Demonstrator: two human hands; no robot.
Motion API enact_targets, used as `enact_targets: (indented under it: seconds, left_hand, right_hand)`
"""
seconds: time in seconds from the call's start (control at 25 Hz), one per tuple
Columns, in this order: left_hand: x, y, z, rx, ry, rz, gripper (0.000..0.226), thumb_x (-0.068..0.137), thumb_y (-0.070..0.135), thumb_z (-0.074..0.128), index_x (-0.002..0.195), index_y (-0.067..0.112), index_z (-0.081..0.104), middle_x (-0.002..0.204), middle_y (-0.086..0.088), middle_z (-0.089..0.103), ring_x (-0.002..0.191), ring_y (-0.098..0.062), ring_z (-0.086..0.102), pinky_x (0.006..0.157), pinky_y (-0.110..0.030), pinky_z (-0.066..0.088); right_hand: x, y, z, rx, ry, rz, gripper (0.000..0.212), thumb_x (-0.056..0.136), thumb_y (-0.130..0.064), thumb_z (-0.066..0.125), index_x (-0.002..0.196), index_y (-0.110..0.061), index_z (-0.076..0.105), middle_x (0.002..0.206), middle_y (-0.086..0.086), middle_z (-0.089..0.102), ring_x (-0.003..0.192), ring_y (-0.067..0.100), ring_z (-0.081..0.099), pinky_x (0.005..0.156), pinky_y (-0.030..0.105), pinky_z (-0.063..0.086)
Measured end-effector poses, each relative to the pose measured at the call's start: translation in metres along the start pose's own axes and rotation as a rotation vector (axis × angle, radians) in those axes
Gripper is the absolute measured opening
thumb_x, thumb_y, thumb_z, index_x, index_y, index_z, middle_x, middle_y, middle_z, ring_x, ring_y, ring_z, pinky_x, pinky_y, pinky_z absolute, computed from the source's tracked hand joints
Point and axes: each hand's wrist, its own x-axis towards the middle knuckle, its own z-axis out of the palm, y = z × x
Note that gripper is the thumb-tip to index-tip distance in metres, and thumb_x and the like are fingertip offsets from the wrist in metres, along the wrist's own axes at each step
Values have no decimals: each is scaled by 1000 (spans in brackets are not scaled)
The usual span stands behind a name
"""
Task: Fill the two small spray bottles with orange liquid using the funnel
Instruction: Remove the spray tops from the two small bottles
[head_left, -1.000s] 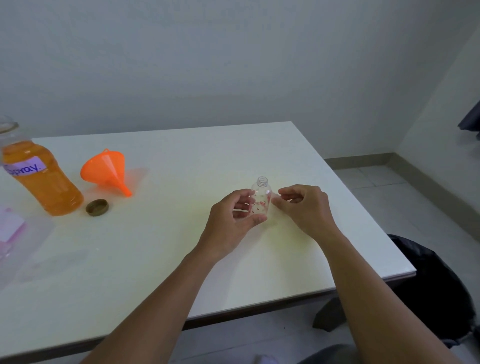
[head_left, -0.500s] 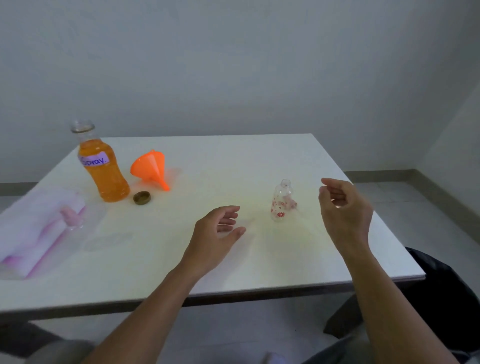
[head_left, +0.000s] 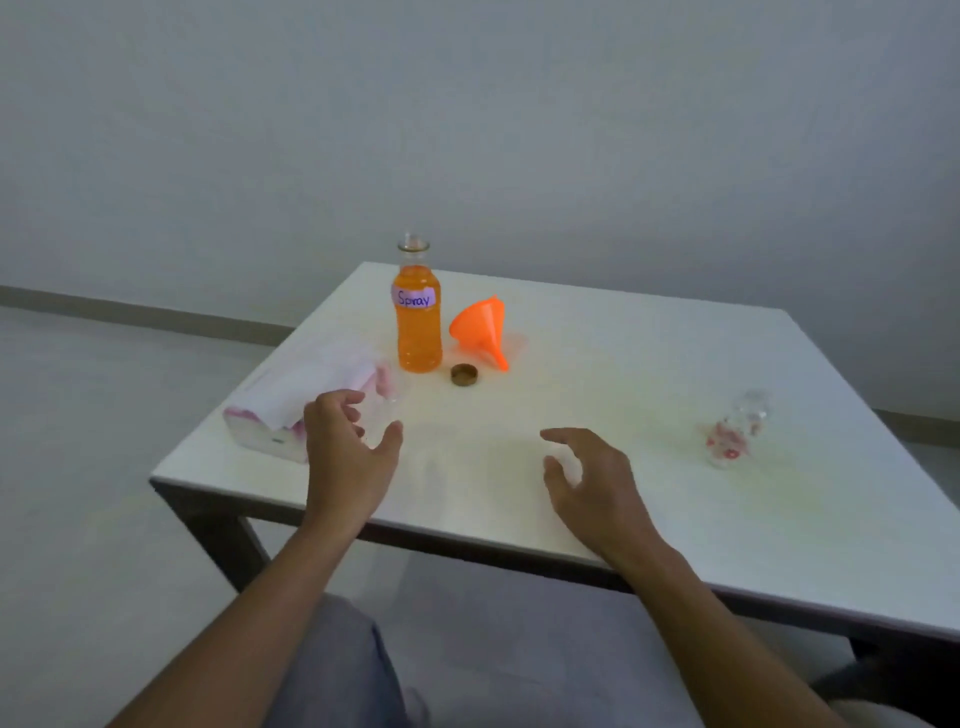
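Note:
A tall uncapped bottle of orange liquid, labelled "Spray", stands at the far middle of the white table. An orange funnel lies on its side right of it, and a brown cap lies in front. One small clear spray bottle with red marks stands uncapped and alone at the right. A faint clear object, possibly the second small bottle, sits just beyond my left hand, whose curved fingers and thumb are spread and hold nothing. My right hand hovers relaxed over the table's near middle.
A white and pink tissue pack lies at the table's near left corner, right behind my left hand. The table's near edge runs under both wrists. A plain wall stands behind the table, with floor to the left.
Both hands let go of the small marked bottle and moved left. It now stands alone at the right. My view swung left, bringing the tissue pack and clear object near my left hand.

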Motion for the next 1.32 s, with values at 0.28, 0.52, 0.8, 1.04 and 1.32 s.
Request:
enact_targets:
  seconds: [0.28, 0.52, 0.8, 1.04, 1.32]
  left_hand:
    - [31, -20, 23, 19, -167, -6, 51, 89, 42, 66, 132, 20, 50, 128, 3, 59, 115, -17, 58, 89, -29, 51]
    - [17, -4, 40, -57, -344, 177, 46, 79, 51, 74, 118, 29, 63, 92, 13, 63, 80, -7, 60, 67, -10, 46]
    - [0, 25, 78, -115, -593, 327, 57, 74, 45, 79, 127, 32, 63, 97, 11, 58, 80, -6, 60, 64, -5, 48]
    - [-8, 43, 101, -261, -636, 306, 68, 68, 52, 78, 131, 40, 58, 96, 16, 66, 86, 0, 61, 74, -9, 53]
    - [-7, 56, 118, -398, -663, 248, 35, 75, 35, 81, 108, 23, 75, 86, 6, 75, 80, -7, 69, 73, -16, 54]
  right_hand:
    - [13, -6, 38, -342, -210, -32, 49, 108, -40, 35, 156, -28, 35, 167, -9, 23, 155, 11, 13, 128, 35, 12]
    - [16, -3, 21, -8, -98, 55, 28, 101, -33, 57, 128, -35, 64, 141, -17, 58, 134, 4, 49, 117, 29, 36]
    - [24, -11, -16, 484, 123, 181, 9, 91, -42, 69, 98, -40, 74, 102, -19, 76, 95, 5, 72, 86, 28, 59]
    - [35, 6, -35, 606, 216, 216, 17, 81, -27, 82, 93, -16, 80, 93, -7, 79, 80, 5, 73, 69, 17, 54]
    - [56, 24, -53, 593, 127, 104, 13, 90, -11, 74, 79, -3, 74, 90, -5, 74, 73, 12, 64, 75, 28, 57]
